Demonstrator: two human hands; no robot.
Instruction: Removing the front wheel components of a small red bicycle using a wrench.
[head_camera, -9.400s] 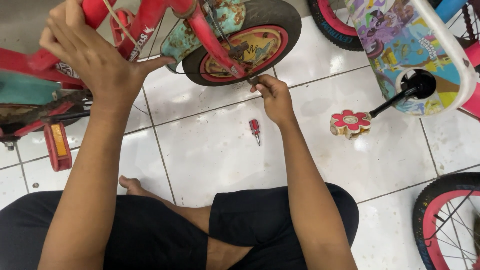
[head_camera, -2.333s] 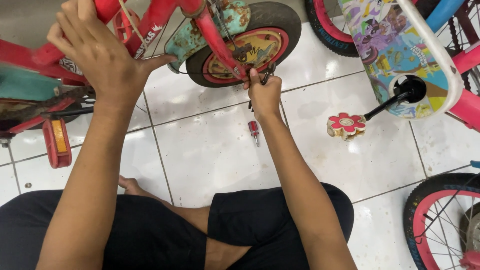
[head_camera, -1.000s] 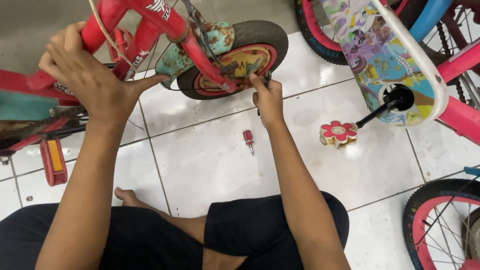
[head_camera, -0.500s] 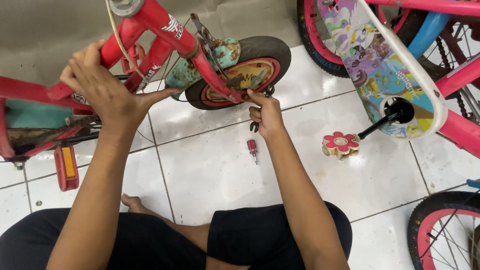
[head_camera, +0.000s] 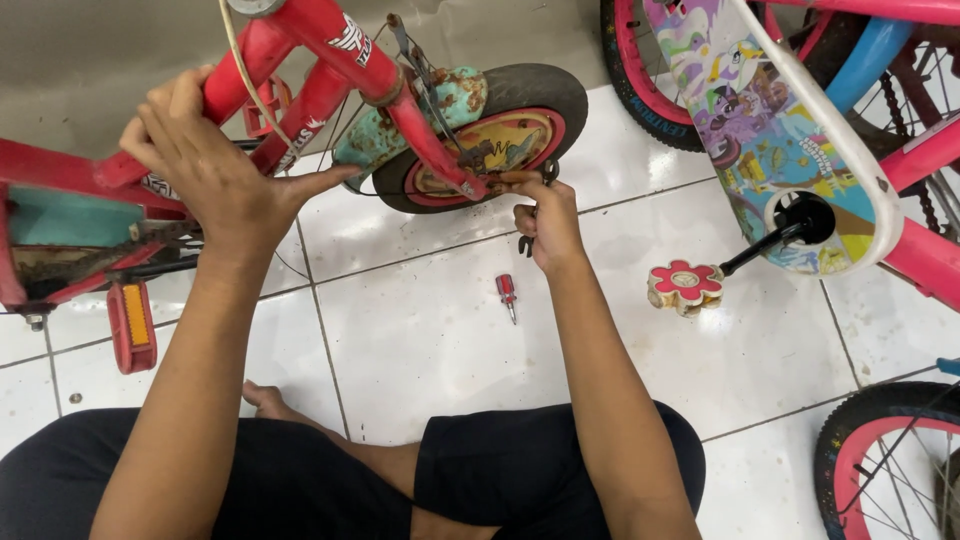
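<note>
While the left hand (head_camera: 215, 175) grips the red bicycle frame (head_camera: 310, 60), the right hand (head_camera: 545, 220) pinches a dark tool (head_camera: 527, 240) at its wheel axle (head_camera: 478, 180).

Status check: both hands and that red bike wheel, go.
Left hand grips red bike frame. Right hand at front wheel hub, holding a dark tool. Small screwdriver loose on floor tiles.

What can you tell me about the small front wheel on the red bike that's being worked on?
The front wheel is small, with a black rubber tyre, a red rim and a yellowish patterned disc at its centre. It sits in the red fork under a rusty teal mudguard. The right hand works at its axle; the left hand grips the red frame.
</note>
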